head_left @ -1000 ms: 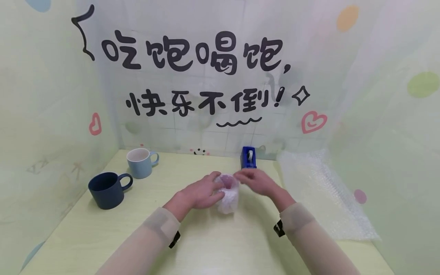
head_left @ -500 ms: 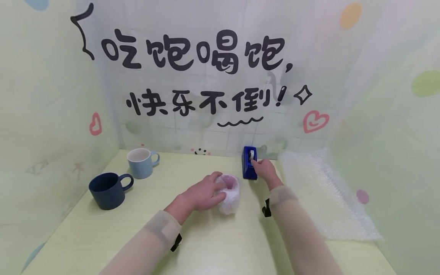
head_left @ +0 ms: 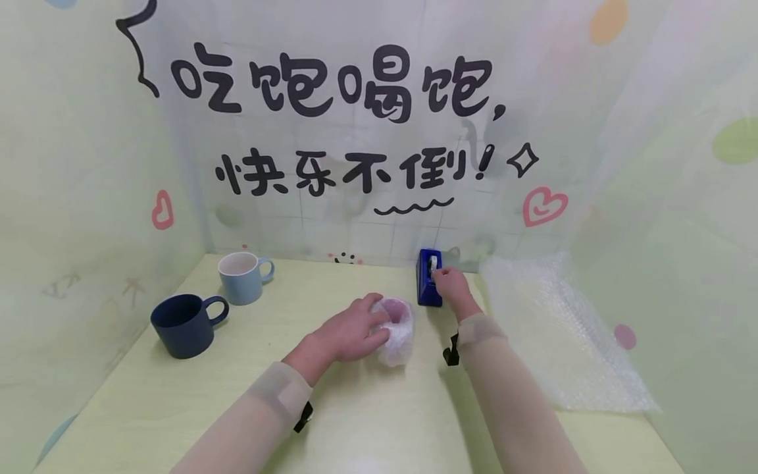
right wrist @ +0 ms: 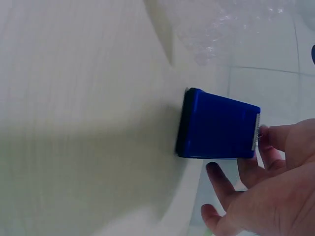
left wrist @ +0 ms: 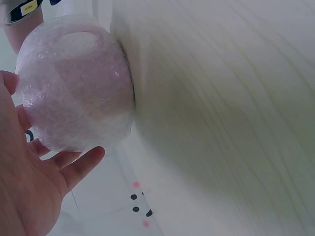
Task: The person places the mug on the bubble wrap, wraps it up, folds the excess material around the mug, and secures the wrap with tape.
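My left hand [head_left: 354,330] holds a pink cup [head_left: 395,332] wrapped in bubble wrap, which stands upright on the table. In the left wrist view the fingers [left wrist: 81,169] curve along one side of the wrapped cup [left wrist: 78,91], its clear wrapping shiny. At the back, my right hand [head_left: 453,288] is at the blue tape dispenser [head_left: 429,289]. The right wrist view has the thumb and forefinger meeting right at the serrated cutter [right wrist: 256,132] of the dispenser [right wrist: 221,125], pinching the tape end there. The tape end itself is mostly hidden by the fingertips.
A dark blue mug [head_left: 182,329] and a light blue mug [head_left: 241,283] stand at the left of the table [head_left: 379,421]. A sheet of bubble wrap [head_left: 562,342] lies flat along the right side. Printed wall panels [head_left: 331,230] enclose the back and sides.
My right hand has gone from the wrapped cup's rim back and right to the tape dispenser, where it now pinches at the cutter. The left hand has stayed on the cup.
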`<state>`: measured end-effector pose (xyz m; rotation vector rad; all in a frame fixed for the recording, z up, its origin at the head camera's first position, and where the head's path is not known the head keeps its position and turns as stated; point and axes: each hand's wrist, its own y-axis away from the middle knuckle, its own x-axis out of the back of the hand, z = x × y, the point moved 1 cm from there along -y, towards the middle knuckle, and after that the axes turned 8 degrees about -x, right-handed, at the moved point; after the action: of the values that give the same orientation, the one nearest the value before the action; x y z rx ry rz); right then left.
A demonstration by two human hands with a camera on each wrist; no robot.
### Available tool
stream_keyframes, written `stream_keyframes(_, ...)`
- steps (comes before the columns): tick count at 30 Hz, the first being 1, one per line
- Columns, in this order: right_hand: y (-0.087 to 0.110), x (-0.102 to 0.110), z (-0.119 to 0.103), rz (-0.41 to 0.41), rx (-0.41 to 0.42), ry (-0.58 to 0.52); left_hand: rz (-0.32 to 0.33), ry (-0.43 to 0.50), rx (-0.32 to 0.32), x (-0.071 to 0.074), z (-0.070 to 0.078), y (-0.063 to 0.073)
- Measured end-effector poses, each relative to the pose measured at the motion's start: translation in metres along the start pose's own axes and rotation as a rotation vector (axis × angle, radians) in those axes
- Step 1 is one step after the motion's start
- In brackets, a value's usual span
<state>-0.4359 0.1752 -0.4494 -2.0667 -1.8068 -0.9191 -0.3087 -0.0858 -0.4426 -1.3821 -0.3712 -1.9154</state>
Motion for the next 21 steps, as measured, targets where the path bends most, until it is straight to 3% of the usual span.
stream_keyframes(6, 0.004, 0.008, -0.014, -0.072, -0.013, -0.003, 0.002, -0.008, 0.008, 0.0, 0.001, -0.001)
stream_keyframes(10, 0.008, 0.02, -0.021, -0.158, 0.043, 0.07, 0.007, -0.012, 0.014, 0.0, 0.002, -0.001)
stream_keyframes(13, 0.014, 0.024, -0.025, -0.164, 0.069, 0.095, 0.011, -0.011, 0.021, 0.001, 0.002, -0.001)
stream_keyframes(16, 0.023, 0.019, -0.024, -0.117, -0.005, 0.038, 0.005, -0.01, 0.029, 0.0, 0.001, 0.0)
stream_keyframes(21, 0.034, 0.002, -0.012, -0.114, -0.174, -0.211, 0.014, 0.002, 0.022, -0.002, 0.002, 0.001)
